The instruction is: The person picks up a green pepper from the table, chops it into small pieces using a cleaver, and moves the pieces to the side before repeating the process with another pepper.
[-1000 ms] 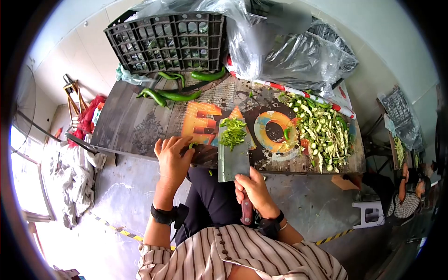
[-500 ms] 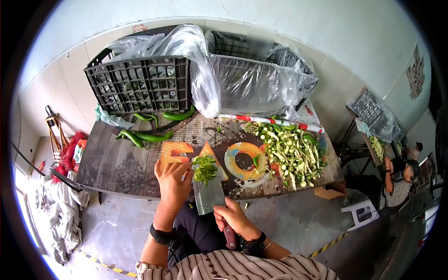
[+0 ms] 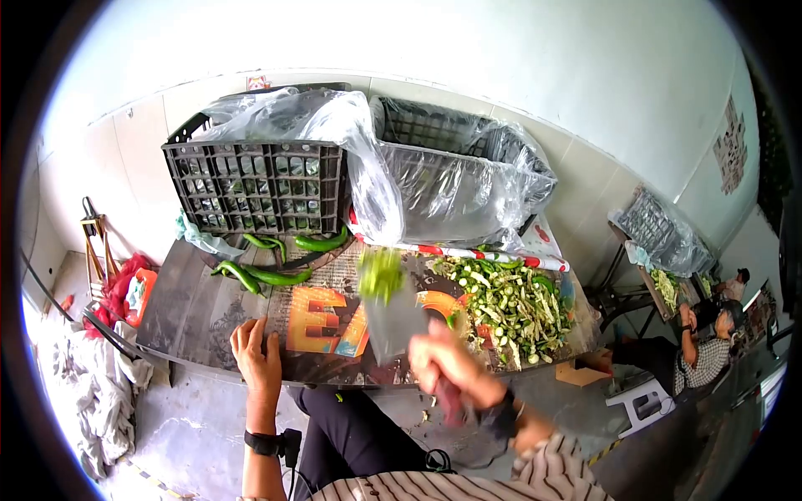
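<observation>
My right hand (image 3: 447, 361) grips the handle of a cleaver (image 3: 394, 321) and holds it lifted above the board, blurred by motion. A heap of chopped green pepper (image 3: 381, 274) rides on the flat blade. My left hand (image 3: 258, 356) rests open on the near edge of the printed wooden board (image 3: 200, 305), fingers spread, holding nothing. A large pile of cut green vegetables (image 3: 505, 301) lies on the right part of the board. Several whole green peppers (image 3: 263, 271) lie at the back left.
A black plastic crate (image 3: 255, 188) and a second crate lined with clear plastic (image 3: 451, 179) stand behind the board. Cloths (image 3: 92, 392) lie on the floor at left. Another person (image 3: 697, 346) sits at a table at right.
My right hand has raised the cleaver with the chopped pepper on it, up and toward the right. My left hand has left the blade and dropped to the board's near edge.
</observation>
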Demonstrator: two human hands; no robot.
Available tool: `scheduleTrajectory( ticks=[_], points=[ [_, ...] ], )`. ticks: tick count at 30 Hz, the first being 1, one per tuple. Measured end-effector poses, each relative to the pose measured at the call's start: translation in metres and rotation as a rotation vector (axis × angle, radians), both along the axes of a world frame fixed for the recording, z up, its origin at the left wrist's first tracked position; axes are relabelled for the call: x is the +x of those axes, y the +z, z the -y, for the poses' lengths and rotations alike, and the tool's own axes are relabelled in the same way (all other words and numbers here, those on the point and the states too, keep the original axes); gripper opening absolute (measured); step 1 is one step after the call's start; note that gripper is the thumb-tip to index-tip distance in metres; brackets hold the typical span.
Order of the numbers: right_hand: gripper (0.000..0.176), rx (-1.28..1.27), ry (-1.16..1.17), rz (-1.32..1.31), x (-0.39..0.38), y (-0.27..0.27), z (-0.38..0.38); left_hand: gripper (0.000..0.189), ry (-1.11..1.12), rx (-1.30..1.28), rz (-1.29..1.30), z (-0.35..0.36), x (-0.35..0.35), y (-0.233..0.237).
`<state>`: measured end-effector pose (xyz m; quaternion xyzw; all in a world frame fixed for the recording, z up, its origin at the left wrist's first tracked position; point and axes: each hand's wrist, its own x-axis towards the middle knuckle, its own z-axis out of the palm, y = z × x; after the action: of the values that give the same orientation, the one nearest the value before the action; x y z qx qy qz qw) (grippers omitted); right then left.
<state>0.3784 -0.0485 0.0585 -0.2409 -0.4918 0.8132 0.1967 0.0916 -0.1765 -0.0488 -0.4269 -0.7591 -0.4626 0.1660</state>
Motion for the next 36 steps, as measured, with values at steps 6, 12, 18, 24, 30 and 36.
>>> scheduleTrajectory(
  ticks=[6,12,18,24,30,36],
  points=[
    [0.017,0.292,-0.245,-0.185,-0.035,0.106,-0.079,0.029,0.054,-0.036,-0.071,-0.004,0.004,0.003],
    [0.013,0.155,-0.201,0.085,-0.011,0.018,-0.026,0.036,0.048,0.032,-0.035,-0.001,0.008,0.008],
    [0.014,0.157,0.195,0.176,-0.03,-0.021,0.027,0.041,0.06,-0.01,-0.074,-0.003,0.005,0.002],
    [0.01,0.264,0.205,0.248,-0.055,-0.044,0.036,0.035,0.054,-0.032,-0.082,-0.002,0.005,0.001],
    [0.011,0.293,-0.148,0.324,0.018,-0.051,0.011,0.033,0.036,-0.031,-0.099,-0.003,0.005,0.002],
    [0.018,0.418,-0.524,0.346,0.095,-0.051,0.007,0.034,0.025,-0.058,-0.07,-0.003,0.005,0.002]
  ],
)
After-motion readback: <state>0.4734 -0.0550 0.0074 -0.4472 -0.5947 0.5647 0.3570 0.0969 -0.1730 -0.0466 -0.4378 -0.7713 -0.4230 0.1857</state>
